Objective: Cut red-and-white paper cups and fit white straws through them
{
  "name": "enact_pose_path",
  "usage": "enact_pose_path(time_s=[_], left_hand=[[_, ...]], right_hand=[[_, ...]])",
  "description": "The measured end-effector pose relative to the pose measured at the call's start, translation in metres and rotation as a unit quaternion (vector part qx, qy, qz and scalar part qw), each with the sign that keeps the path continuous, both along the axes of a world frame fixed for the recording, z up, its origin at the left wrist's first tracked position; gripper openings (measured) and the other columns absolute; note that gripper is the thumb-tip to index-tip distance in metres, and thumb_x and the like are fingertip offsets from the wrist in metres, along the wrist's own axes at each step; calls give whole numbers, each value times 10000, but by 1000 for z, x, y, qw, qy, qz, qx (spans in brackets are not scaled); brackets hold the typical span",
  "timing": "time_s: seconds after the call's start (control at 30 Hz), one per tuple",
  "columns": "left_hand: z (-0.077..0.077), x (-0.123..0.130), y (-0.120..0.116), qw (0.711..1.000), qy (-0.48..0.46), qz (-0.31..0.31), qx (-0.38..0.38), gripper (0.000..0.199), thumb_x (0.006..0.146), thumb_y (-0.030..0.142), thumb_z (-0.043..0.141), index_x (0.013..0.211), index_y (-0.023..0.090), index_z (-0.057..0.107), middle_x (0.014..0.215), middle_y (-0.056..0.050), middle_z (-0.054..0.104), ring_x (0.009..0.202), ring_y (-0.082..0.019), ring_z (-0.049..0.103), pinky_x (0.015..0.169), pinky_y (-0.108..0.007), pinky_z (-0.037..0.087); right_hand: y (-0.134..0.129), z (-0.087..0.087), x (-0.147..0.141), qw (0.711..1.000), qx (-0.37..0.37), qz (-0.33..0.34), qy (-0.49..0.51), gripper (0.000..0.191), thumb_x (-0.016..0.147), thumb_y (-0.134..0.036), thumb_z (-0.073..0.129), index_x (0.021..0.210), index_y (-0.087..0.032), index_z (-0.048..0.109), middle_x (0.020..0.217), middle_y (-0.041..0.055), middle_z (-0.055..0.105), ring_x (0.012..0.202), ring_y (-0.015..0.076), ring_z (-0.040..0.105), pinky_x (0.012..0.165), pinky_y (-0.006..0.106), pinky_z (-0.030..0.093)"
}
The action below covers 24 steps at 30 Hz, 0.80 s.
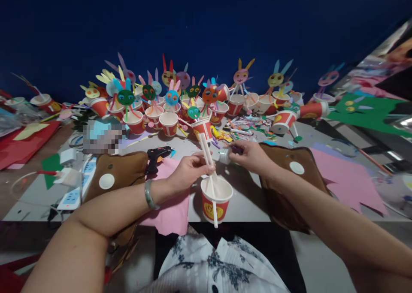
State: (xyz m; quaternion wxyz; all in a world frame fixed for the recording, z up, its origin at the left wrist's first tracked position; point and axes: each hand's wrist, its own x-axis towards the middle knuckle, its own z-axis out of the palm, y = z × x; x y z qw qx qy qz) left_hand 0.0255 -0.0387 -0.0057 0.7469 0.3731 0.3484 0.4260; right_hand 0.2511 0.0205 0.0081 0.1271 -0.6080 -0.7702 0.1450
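Observation:
My left hand (pixel 196 166) is closed around long white strips (pixel 205 147) that rise from a red-and-white paper cup (pixel 207 205). The cup is upright near the table's front edge, and a white strip hangs down its front. My right hand (pixel 249 155) is to the right of the strips, fingers bent in a pinch. At its fingertips is a small clear, greenish cylinder (pixel 224 156), with something dark purple beside it. Its exact kind is too blurred to tell.
Behind my hands stand several paper cups (pixel 168 123) with colourful rabbit-eared paper faces. A black glue gun (pixel 157 158) lies left, by pink paper (pixel 167 207) and a power strip (pixel 71 198). Paper scraps (pixel 247 128) and markers are scattered beyond. Brown pouches (pixel 128 166) flank both arms.

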Motion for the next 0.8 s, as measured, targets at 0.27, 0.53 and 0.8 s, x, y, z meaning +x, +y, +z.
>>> enact_pose_path(time_s=[0.27, 0.53, 0.8], left_hand=[[-3, -2, 11, 999, 14, 34, 29, 263, 659, 313, 875, 823, 134, 773, 760, -19, 688, 683, -105, 586, 658, -240, 438], [1, -7, 21, 992, 29, 70, 98, 290, 670, 357, 874, 850, 152, 777, 823, -38, 732, 717, -122, 619, 676, -249, 492], [5, -11, 26, 979, 68, 96, 164, 300, 705, 389, 858, 863, 155, 760, 807, -31, 727, 714, -120, 630, 673, -247, 510]], right_hand=[[32, 15, 9, 984, 16, -80, -157, 268, 784, -332, 648, 959, -150, 739, 896, 154, 741, 807, 284, 651, 606, 304, 339], [0, 13, -34, 981, -14, 81, -176, 241, 910, -375, 585, 999, -197, 721, 883, 103, 751, 807, 252, 668, 608, 295, 364], [0, -5, -27, 983, 65, 165, 46, 244, 926, -320, 570, 970, -169, 756, 987, 139, 746, 992, 293, 652, 889, 407, 472]])
